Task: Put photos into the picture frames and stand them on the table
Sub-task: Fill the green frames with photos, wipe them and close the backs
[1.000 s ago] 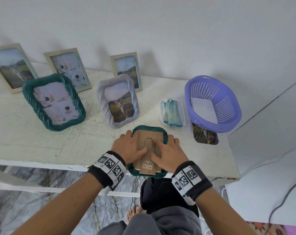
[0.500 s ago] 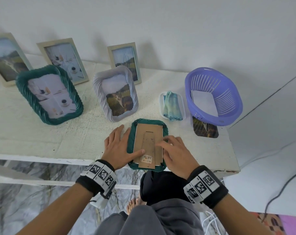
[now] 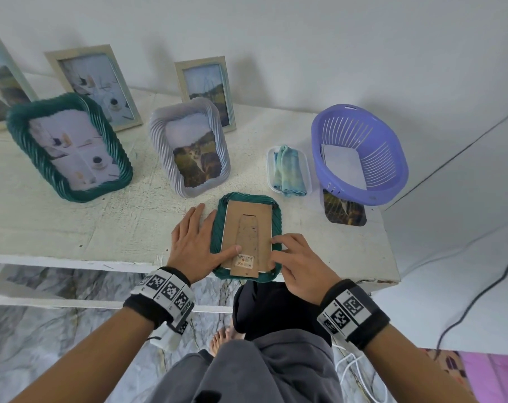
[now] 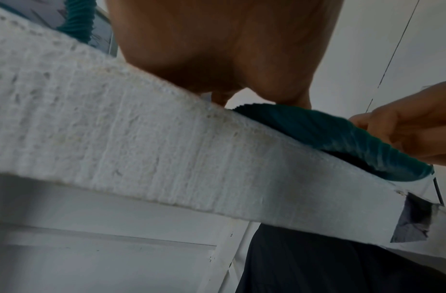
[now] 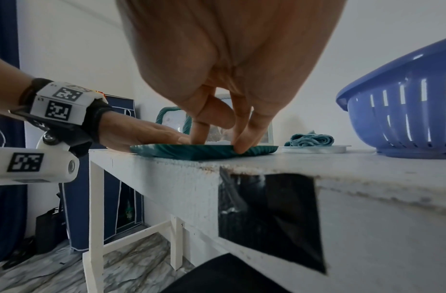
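A barcode sticker point(image 3: 245, 259), unreadable, sits on the cardboard back point(image 3: 248, 231) of the green frame point(image 3: 248, 199), face down at the table point(image 3: 72, 225) edge, overhanging. The left hand point(image 3: 193, 245) lies flat, thumb on the back; the right hand point(image 3: 299, 261) presses with bent fingertips. The purple basket point(image 3: 392, 175) holds paper point(image 3: 344, 165); a tray point(image 3: 271, 170) holds cloth point(image 3: 289, 171).

A purple slotted plastic basket point(image 3: 360, 154) stands far right; a folded blue-green cloth point(image 3: 288, 172) lies in a white plastic tray point(image 3: 270, 170) just left of it.
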